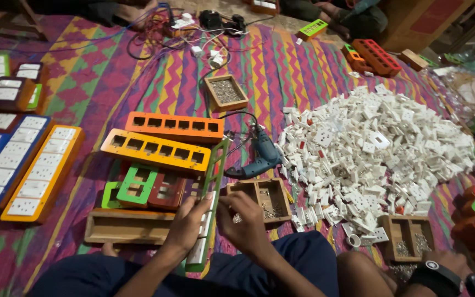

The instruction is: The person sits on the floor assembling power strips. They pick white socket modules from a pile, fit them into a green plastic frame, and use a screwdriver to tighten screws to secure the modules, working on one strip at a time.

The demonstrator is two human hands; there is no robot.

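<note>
- Zigzag-patterned cloth (281, 82) in purple, pink and yellow covers the floor, and every part lies on it.
- Left hand (188, 223) wraps its fingers around a long green socket-strip frame (214, 181), held upright and tilted; its lower end, fitted with white sockets, rests by the person's lap.
- Right hand (243, 220) is curled, fingertips pressed together beside the frame, pinching something too small to make out.
- Just behind the right hand sits a small wooden tray (268, 198) holding screws, and a blue electric drill (262, 157) lies just beyond it.
- A large heap of white socket modules (375, 143) spreads to the right of the drill.
- Orange frame (174, 126) and yellow frame (155, 149), both empty, lie side by side left of the drill; a long wooden box (127, 226) lies near the left hand.
- Finished strips with white sockets (28, 170) lie at the far left.
- Another person's wrist with a black watch (435, 275) shows at the lower right, near a second screw tray (408, 236).
</note>
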